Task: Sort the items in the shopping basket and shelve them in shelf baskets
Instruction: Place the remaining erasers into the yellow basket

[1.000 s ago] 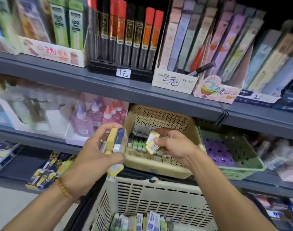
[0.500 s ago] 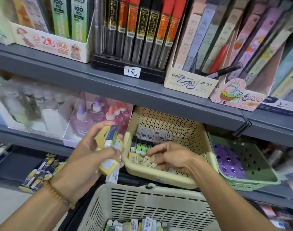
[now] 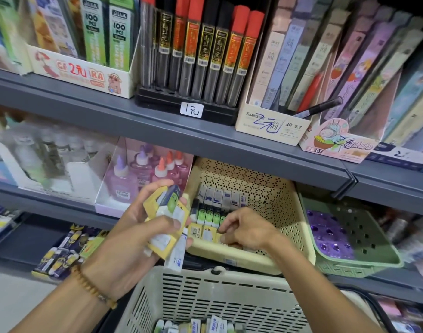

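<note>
A slatted shopping basket (image 3: 220,294) sits below the shelf's front edge (image 3: 61,203), with small packs lying in its bottom. On that shelf a cream shelf basket (image 3: 265,188) holds rows of erasers (image 3: 211,216). The right hand (image 3: 244,228) reaches into it, grip pinching a pack at the front row, while the left hand (image 3: 133,239) clutches a bundle of eraser packs (image 3: 166,221) just left of the cream basket's rim.

Bright, even store light falls from above, leaving the recess under the upper shelf (image 3: 205,138) dimmer and softly shadowed. The clear bottles (image 3: 44,152) at left are smeared by blur, and the far right edge is soft too. Wide-angle distortion bows the shelf lines and splays packages outward. The pencil-lead tubes (image 3: 205,51) read sharply.
</note>
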